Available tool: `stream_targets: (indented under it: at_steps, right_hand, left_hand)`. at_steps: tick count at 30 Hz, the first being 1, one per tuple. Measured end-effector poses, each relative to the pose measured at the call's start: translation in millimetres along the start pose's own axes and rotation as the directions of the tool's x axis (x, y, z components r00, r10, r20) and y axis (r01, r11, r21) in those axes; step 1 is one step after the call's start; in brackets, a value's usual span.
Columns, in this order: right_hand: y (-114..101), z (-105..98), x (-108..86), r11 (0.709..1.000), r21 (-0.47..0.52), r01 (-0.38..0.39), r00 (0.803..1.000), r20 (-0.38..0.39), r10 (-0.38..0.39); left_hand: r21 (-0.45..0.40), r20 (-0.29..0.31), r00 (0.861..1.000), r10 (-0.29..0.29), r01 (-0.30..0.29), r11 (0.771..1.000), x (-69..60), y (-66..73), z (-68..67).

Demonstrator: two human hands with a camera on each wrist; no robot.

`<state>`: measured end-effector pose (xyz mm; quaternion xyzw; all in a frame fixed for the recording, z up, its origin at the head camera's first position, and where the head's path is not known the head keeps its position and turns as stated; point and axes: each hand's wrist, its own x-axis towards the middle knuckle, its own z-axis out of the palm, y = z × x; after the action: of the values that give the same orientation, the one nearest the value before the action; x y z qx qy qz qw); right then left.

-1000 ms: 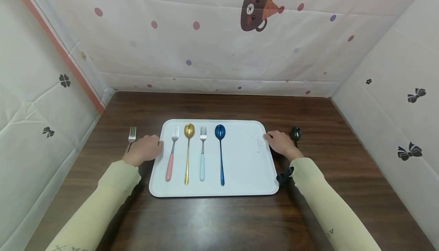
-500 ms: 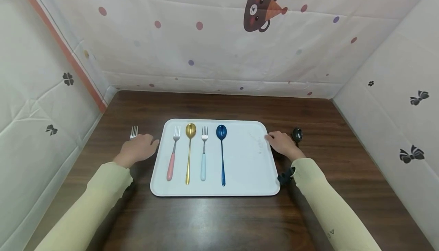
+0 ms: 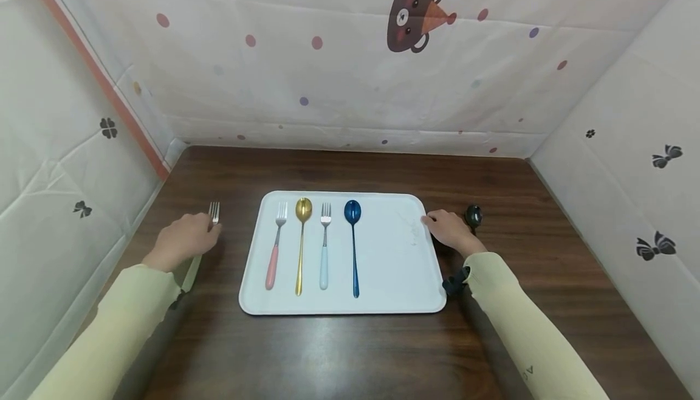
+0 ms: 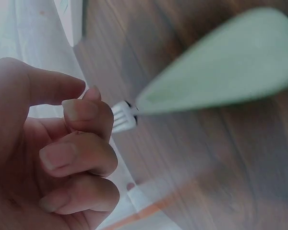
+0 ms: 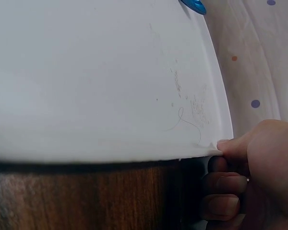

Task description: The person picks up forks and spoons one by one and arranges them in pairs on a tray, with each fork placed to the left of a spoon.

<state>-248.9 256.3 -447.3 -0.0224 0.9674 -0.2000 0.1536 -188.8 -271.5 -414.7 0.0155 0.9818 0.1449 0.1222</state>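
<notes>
My left hand (image 3: 186, 241) hovers over a fork (image 3: 191, 273) with a pale green handle on the table, left of the tray. In the left wrist view the fingers are loosely curled with nothing between them, and the fork's handle (image 4: 221, 67) lies apart from them. At the right edge of the white tray (image 3: 399, 254), my right hand (image 3: 449, 230) pinches the rim, thumb on top and fingers curled below. On the tray, left to right, are a pink-handled fork (image 3: 271, 266), a gold spoon (image 3: 303, 210), a light-blue-handled fork (image 3: 324, 266) and a blue spoon (image 3: 352, 211).
A black spoon (image 3: 473, 215) lies right of the tray, its handle hidden behind the right forearm. The dark wooden table (image 3: 339, 351) is bounded by patterned sheets at the back (image 3: 219, 84) and both sides.
My left hand has left the tray's left edge and moved left over the green-handled fork, uncovering part of its handle. The right hand stays at the tray's rim.
</notes>
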Motion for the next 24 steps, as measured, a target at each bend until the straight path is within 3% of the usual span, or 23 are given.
stream_targets:
  at_steps: [12,24]
  right_hand:
    - [-0.9,-0.4,-0.1,1.000,-0.005,0.004,1.000,0.003,-0.004]
    - [-1.5,-0.4,-0.8,1.000,-0.007,0.012,1.000,0.000,-0.012]
  left_hand:
    - [0.041,0.036,0.999,-0.012,0.010,0.999,0.3,-23.3,1.3]
    - [0.033,0.074,0.996,-0.045,0.043,0.999,0.8,-27.5,6.5]
